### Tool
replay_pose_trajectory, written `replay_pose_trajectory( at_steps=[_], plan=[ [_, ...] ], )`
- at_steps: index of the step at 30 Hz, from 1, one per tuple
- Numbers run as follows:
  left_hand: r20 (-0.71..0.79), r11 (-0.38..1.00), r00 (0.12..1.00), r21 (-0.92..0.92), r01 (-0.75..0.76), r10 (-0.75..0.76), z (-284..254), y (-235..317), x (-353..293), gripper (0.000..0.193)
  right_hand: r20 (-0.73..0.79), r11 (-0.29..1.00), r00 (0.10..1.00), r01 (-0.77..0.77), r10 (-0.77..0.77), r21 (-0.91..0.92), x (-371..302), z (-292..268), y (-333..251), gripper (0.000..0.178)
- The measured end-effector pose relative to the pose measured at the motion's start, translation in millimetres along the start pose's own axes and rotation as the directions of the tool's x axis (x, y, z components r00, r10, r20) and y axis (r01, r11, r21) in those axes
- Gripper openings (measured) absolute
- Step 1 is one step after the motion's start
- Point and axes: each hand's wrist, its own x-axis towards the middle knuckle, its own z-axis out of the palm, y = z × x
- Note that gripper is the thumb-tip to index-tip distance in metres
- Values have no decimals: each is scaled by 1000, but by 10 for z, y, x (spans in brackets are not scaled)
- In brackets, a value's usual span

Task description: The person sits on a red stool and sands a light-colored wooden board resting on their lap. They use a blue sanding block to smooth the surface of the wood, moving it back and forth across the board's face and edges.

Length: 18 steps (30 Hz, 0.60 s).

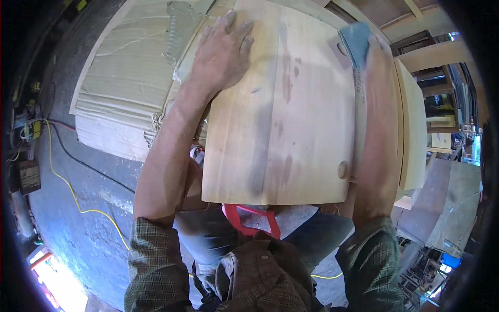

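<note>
A pale wooden panel [306,114] lies before me across my lap, with dark streaks down its middle and two round recesses near its right edge. My left hand [223,54] rests flat on its far left part, fingers spread. At the far right edge my right hand [380,52], smeared by motion, grips a blue-grey piece of sandpaper [356,42]. The sandpaper lies against the panel's edge, close to the upper recess. My right fingers are partly hidden behind it.
Flattened cardboard [119,73] lies left of the panel. More wooden boards [411,125] stand at its right. A red plastic stool [244,221] shows between my knees. A yellow cord [78,205] runs over the grey floor. Wooden frames [442,57] stand at the far right.
</note>
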Motion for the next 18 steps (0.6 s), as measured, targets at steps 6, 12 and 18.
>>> replay_pose_trajectory(
  at_steps=[6,12,18],
  plan=[
    [130,922,944,210,-326,304,22,207,165,44,-74,899,982,128,-174,-419,-524,-194,364,43],
    [180,942,965,244,-232,191,68,374,432,45,-34,890,989,114,-144,-441,-749,-43,68,41],
    [74,924,943,189,-333,325,145,262,391,39,4,793,980,161,-197,-588,-761,10,59,43]
  ],
)
